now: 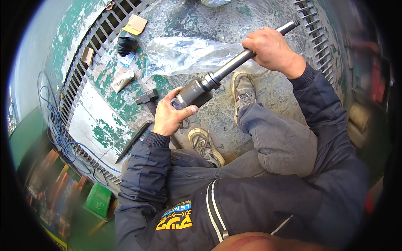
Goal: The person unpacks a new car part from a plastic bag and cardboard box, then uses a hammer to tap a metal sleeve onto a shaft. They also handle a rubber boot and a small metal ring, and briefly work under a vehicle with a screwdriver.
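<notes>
The shaft (229,66) is held up at a slant in both hands, crossing in view over the right part of the clear bag (184,54), with its thick cup (194,92) on the bag's near side and its splined tip beyond the bag's right end. The left hand (166,116) is on the near side of the bag, its forearm coming up almost straight from the lower edge; the fingers are curled round the end of the cup, the thumb lies extended along its near side, and the palm faces inward. The right hand (273,49) is at the right end of the bag, back of the hand up, fingers closed over the slim part of the shaft; its thumb is hidden. That arm is bent, the elbow out to the right, the forearm angled in toward the bag. To the left of the bag lie a black rubber boot (127,45) and, a little nearer the person, a pale tube (122,80). A hammer (146,96) and a dark bar (133,141) lie on the bag's near side, toward the left.
</notes>
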Available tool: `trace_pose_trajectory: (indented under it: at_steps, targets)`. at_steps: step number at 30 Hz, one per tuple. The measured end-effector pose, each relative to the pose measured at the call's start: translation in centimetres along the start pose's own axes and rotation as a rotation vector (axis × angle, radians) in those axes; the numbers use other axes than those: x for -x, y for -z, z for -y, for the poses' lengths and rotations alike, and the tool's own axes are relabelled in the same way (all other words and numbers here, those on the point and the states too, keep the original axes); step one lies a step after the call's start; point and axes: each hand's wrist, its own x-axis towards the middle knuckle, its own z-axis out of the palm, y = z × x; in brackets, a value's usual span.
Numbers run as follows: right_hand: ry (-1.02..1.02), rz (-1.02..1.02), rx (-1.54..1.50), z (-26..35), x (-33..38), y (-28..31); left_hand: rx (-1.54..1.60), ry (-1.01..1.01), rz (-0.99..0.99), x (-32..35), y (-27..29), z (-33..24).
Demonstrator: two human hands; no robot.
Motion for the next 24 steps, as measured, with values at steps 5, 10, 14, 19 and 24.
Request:
trace_pose_trajectory:
  at_steps: [5,10,14,19,24]
  targets:
    - [0.016,-0.032,0.075,0.9,-0.3,1.8,-0.033,-0.055,0.001,-0.8,0.4,0.8]
    - [0.035,-0.061,0.145,2.0,-0.7,3.3,-0.067,-0.05,0.017,-1.3,0.8,1.2]
    - [0.027,-0.055,0.175,2.3,-0.7,3.7,-0.107,-0.066,0.018,-1.5,1.0,1.3]
    - [0.002,-0.042,0.129,1.6,-0.1,2.4,-0.157,-0.119,0.003,-1.6,1.0,0.9]
    - [-0.047,0.005,0.057,0.8,0.7,0.4,-0.151,-0.144,-0.011,-0.6,0.6,-0.6]
